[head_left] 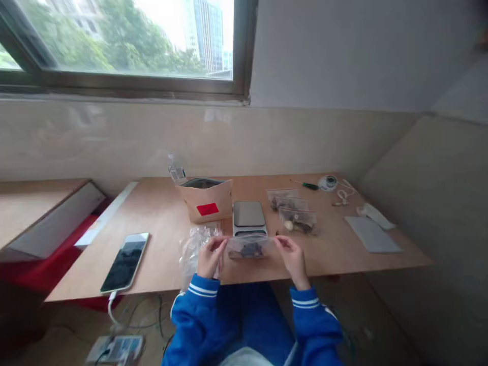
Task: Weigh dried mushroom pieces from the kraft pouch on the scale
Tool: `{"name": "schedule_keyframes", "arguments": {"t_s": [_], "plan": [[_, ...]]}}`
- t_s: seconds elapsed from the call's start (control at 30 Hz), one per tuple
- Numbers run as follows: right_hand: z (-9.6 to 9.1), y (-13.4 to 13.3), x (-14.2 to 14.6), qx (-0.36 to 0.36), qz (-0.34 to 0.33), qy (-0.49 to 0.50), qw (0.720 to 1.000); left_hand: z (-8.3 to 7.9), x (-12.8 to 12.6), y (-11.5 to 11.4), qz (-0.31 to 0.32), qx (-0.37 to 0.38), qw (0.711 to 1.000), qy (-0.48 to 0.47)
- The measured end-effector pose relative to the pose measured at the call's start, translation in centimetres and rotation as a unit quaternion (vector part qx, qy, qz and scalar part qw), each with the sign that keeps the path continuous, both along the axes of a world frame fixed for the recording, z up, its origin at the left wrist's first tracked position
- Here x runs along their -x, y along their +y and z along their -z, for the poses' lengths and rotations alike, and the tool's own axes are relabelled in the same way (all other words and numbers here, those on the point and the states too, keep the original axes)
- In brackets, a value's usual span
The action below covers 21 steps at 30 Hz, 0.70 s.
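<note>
My left hand point(209, 257) and my right hand point(293, 256) pinch the two ends of a small clear zip bag point(248, 247) with dark pieces inside, held just above the near edge of the wooden table point(160, 218). Both sleeves are blue with white stripes. Right behind the bag sits a small digital scale point(248, 216) with a bare steel plate. A pile of clear plastic bags point(195, 245) lies beside my left hand.
A brown paper pouch with a red label point(207, 201) stands open behind the scale. Two filled clear bags point(294, 212) lie to the right. A phone point(125, 261) charges at left. A screwdriver point(306, 185), white cable point(342, 195) and grey pad point(372, 234) sit far right.
</note>
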State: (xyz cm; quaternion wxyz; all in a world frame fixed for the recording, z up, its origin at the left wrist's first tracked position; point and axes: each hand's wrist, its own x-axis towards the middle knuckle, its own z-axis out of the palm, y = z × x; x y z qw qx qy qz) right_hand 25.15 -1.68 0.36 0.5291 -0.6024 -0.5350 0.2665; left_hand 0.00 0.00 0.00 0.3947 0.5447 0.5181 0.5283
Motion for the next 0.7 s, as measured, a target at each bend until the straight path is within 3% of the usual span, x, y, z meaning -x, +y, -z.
{"name": "schedule_keyframes", "arguments": {"t_s": [0.23, 0.37, 0.43, 0.57, 0.7], "plan": [[0.0, 0.0, -0.4, -0.044, 0.030, -0.083, 0.995, -0.1, -0.1, 0.2, -0.020, -0.016, 0.999, 0.042], [-2.3, 0.2, 1.2, -0.128, 0.021, -0.209, 0.969, -1.0, -0.4, -0.2, -0.013, -0.051, 0.996, 0.067], [-4.0, 0.1, 2.9, -0.141, -0.030, -0.271, 0.952, -1.6, -0.6, -0.4, 0.005, -0.080, 0.994, 0.080], [-6.2, 0.4, 6.2, -0.123, -0.199, -0.346, 0.909, -2.7, -1.2, -0.7, 0.033, -0.134, 0.985, 0.104], [-6.3, 1.5, 6.9, -0.133, -0.239, -0.389, 0.880, -3.2, -1.5, -1.2, 0.038, -0.153, 0.978, 0.134]]}}
